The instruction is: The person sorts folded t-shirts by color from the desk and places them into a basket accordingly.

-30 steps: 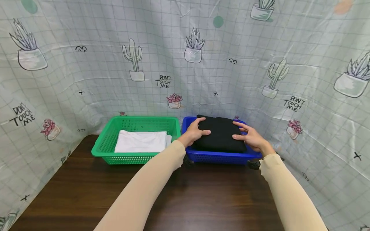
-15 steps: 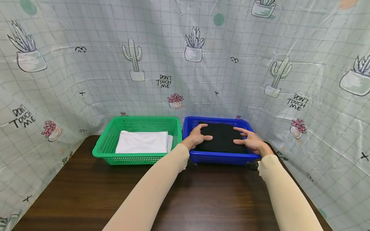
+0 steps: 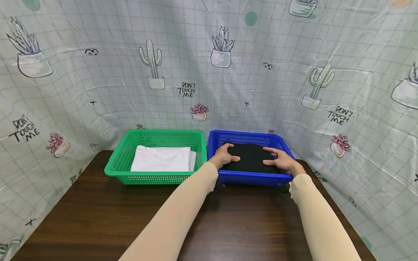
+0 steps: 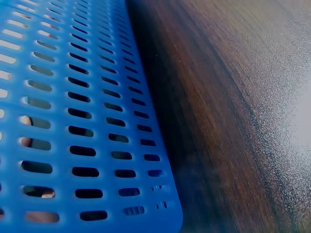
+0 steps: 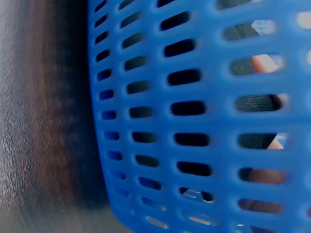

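A folded black cloth [image 3: 249,159] lies low inside the blue basket [image 3: 253,174]. My left hand [image 3: 223,156] grips its left side, thumb on top near the front and index finger toward the back corner. On the opposite side, my right hand [image 3: 281,160] holds the cloth in much the same way. The other fingers reach down beside the cloth and are mostly hidden. Both wrist views face the slotted basket wall [image 4: 170,213], and bits of fingers and dark fabric show through the slots. Folded white cloth [image 3: 161,159] rests in the green basket [image 3: 156,178] to the left.
The two baskets stand side by side at the back of a dark wooden table [image 3: 130,217]. Behind and around them hangs a pale checked curtain [image 3: 124,94] printed with cacti. Basket rims rise around both hands and the cloth.
Both hands have lowered the black cloth from above the blue rim down into the basket. Its back edge has sunk below the basket's rear rim. The green basket's white cloth stayed put.
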Available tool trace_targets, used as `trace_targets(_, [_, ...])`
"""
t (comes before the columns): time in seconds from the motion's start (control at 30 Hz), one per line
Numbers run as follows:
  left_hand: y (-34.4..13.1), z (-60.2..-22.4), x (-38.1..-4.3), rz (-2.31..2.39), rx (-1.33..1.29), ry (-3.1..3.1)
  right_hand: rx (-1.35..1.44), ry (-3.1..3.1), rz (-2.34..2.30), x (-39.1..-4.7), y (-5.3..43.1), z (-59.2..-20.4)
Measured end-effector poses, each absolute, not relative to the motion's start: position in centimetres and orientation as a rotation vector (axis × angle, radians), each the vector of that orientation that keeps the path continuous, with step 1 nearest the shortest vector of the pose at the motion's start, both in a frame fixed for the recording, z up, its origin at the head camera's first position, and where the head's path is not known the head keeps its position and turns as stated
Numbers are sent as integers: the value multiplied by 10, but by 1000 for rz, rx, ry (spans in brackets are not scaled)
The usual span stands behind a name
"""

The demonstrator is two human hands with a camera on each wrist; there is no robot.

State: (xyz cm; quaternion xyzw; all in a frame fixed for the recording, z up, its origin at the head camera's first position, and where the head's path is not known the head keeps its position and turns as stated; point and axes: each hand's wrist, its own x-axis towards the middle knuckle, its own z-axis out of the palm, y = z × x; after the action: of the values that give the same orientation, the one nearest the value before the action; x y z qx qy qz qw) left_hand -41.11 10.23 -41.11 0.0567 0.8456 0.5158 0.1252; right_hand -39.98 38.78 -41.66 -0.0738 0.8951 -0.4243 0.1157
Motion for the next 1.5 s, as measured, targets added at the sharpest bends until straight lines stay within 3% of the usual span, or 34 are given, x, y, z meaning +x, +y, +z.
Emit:
trace_targets(1.17, [105,-414,-406,1318,136,2475,-195,2711,-807,-394,380,-413])
trace_targets(1.5, [102,-400,-405,1137,254,2509,-304,2706,-651,-395,377,-398])
